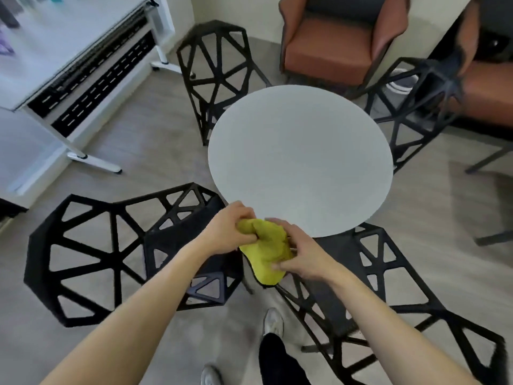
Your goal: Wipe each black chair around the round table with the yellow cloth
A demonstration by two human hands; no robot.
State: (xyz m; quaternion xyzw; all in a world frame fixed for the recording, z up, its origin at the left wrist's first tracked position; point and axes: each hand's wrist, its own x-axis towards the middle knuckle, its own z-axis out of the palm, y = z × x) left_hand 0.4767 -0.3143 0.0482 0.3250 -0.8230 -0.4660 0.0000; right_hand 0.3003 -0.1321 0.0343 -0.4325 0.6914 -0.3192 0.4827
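Counter edge: the round counter (299,162) has its near rim just beyond both hands.
Open room: bare floor (155,151) shows between the near-left chair (111,254) and the far-left chair (219,76); the near-right chair (388,295) and far-right chair (413,107) stand close to the rim.
Yellow cloth: the yellow cloth (266,251) is bunched and crumpled, held in the air between the 2 near chairs, a dark edge at its lower corner.
Left hand: the left hand (230,232) grips the cloth's upper end.
Right hand: the right hand (302,257) pinches its lower side.
Behind: 2 brown armchairs (330,43).
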